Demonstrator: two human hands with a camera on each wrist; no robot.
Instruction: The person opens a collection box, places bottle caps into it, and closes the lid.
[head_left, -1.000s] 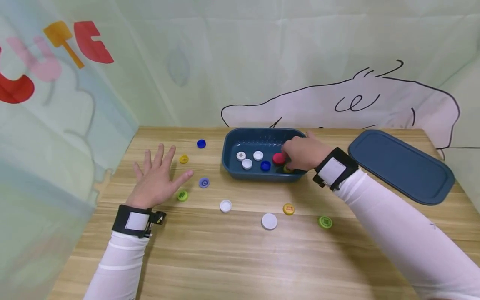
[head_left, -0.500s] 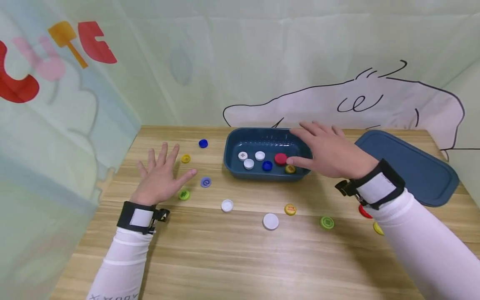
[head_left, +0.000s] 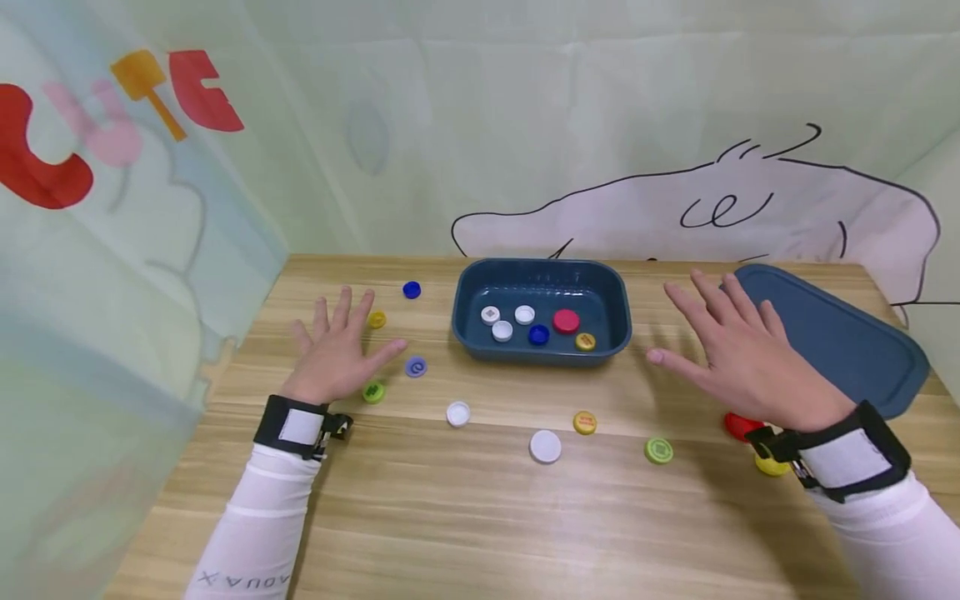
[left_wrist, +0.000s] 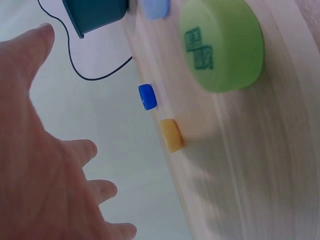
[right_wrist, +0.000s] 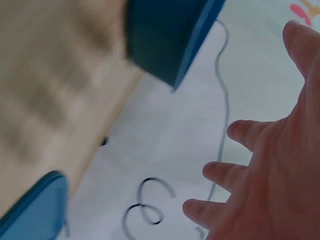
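In the head view my left hand (head_left: pixel 333 357) hovers with spread fingers over the table's left side, holding nothing. Close to it are a green bottle cap (head_left: pixel 373 392), a yellow cap (head_left: pixel 377 319), a pale blue cap (head_left: pixel 416 367) and a dark blue cap (head_left: pixel 412 289). My right hand (head_left: pixel 757 367), also spread and bare, is in the air between the dark blue box (head_left: pixel 542 357) and its flat lid (head_left: pixel 855 350). Inside the box lie several caps, among them a red one (head_left: pixel 566 321) and a yellow one (head_left: pixel 585 342).
Along the table's middle lie a white cap (head_left: pixel 458 413), a larger white cap (head_left: pixel 545 447), an orange-yellow cap (head_left: pixel 585 422) and a green cap (head_left: pixel 659 451). By my right wrist are a red cap (head_left: pixel 741 427) and a yellow cap (head_left: pixel 772 466). A printed cloth (head_left: pixel 405 125) hangs behind.
My right hand has let go of the yellow cap in the box, lifted out and moved right toward the lid, its fingers spreading. The left hand stays spread in about the same place.
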